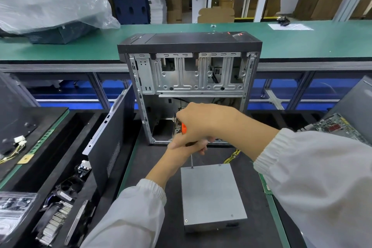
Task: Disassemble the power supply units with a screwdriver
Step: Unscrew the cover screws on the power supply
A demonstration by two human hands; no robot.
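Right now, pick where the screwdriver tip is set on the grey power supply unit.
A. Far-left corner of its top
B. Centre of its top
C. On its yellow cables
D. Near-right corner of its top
A: the screwdriver shaft runs down from the two hands, right hand over left hand, and its tip meets the far-left corner of the top of the power supply unit.

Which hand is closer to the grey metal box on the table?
The left hand. It grips the screwdriver low down, just above the grey box. The right hand holds the orange handle higher up, farther from the box.
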